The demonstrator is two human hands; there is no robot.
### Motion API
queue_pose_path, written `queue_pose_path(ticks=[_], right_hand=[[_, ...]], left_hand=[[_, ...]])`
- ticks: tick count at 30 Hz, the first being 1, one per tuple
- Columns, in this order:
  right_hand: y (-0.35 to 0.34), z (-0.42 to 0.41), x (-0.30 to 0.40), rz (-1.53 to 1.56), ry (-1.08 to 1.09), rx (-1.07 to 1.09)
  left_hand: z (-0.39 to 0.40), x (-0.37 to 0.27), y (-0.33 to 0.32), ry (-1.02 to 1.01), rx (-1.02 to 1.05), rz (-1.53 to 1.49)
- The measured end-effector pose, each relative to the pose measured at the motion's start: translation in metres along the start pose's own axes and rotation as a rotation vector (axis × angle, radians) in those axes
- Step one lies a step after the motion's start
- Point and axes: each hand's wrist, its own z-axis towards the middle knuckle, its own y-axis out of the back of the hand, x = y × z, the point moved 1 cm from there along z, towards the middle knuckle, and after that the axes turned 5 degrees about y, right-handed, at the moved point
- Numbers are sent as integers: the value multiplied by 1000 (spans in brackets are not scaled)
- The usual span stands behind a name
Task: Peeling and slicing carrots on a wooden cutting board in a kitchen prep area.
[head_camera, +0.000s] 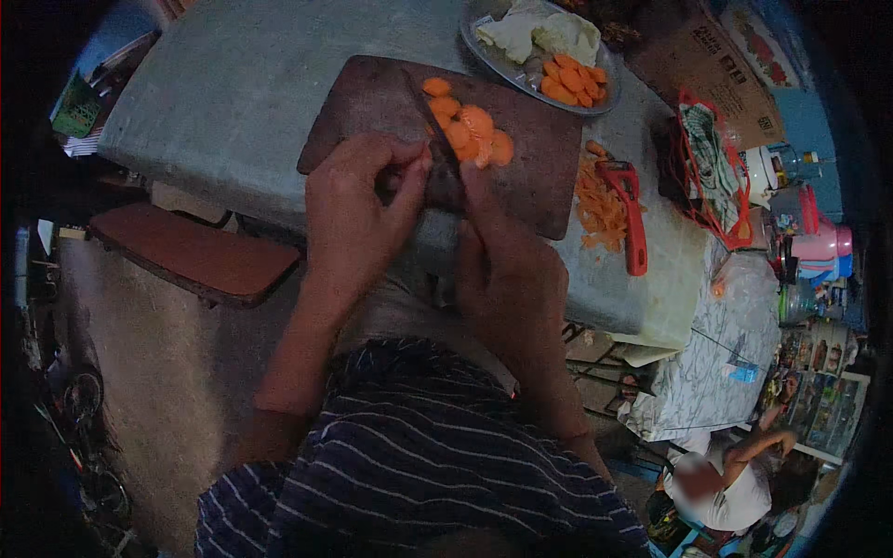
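Note:
My right hand (513, 268) is closed around the handle of a dark-bladed kitchen knife (434, 125), whose tip points away from me. Under and beside the blade, sliced carrot rounds (478, 122) lie in a loose pile on a dark brown cutting board (537, 178). My left hand (356, 199) is just left of the knife, over the board's near edge, with thumb and fingertips brought together. Whether anything small sits in that pinch cannot be made out.
An oval metal plate (492, 59) behind the board carries cabbage leaves (568, 35) and carrot slices (572, 82). To the right lie a red peeler (633, 223) and carrot peelings (600, 213). A red-trimmed bag (711, 167), a cardboard box (725, 84), a chair (195, 251) and a seated person (739, 488) surround the table.

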Motion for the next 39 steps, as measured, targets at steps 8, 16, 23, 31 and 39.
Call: queue_pose_path(ticks=[8,16,23,31,39], right_hand=[[8,-7,10,107,20,-17],[-5,1,6,13,46,-7],[-4,-3,2,106,24,20],[5,-1,5,125,34,-28],[0,4,6,120,29,-2]], left_hand=[[0,1,2,19,13,-76],[2,2,3,-14,18,-17],[-2,3,2,60,17,-87],[1,10,-4,27,-15,-72],[3,2,1,29,22,-50]])
